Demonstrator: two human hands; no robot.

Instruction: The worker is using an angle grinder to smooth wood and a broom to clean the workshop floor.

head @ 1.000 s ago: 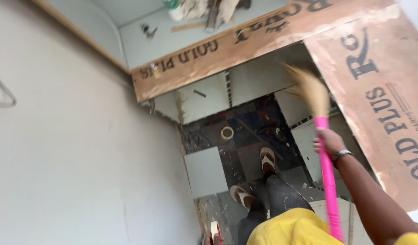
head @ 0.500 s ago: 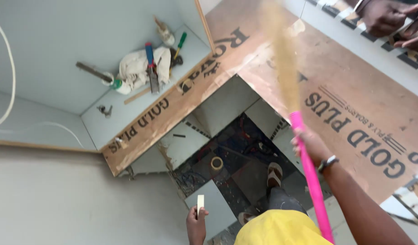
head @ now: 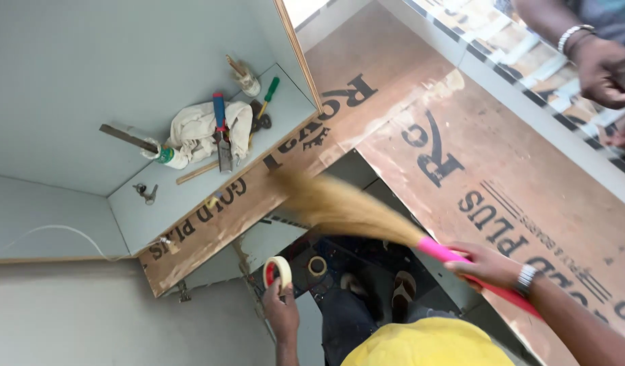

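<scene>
head view: the right hand point(head: 485, 264) is wrapped tight around the pink handle of a broom point(head: 366, 218), fingers curled fully about it, a watch on the wrist. the straw head of the broom is blurred and lies over the edge of the brown plywood board point(head: 461, 149) with dark printed lettering, near the inner corner where two such boards meet. the left hand point(head: 280, 308) is low in the picture, fingers closed around a roll of pale tape point(head: 277, 271), held upright just beside the lower edge of the board. a second, smaller tape roll point(head: 317, 265) lies on the dark floor below, close to the person's sandalled feet point(head: 402, 291).

on the pale grey shelf point(head: 190, 196) sit a crumpled white cloth point(head: 193, 132), a chisel with a red and blue handle point(head: 221, 132) lying across the cloth, a green-handled screwdriver point(head: 266, 95) and a flat metal file point(head: 128, 137). another person's hand point(head: 604, 71), with a bracelet, shows at the top right, well apart from the broom.

as to progress: pale dust and scuffs show on the board around the broom head, so the sweeping looks only part done; the shelf tools are untouched.
</scene>
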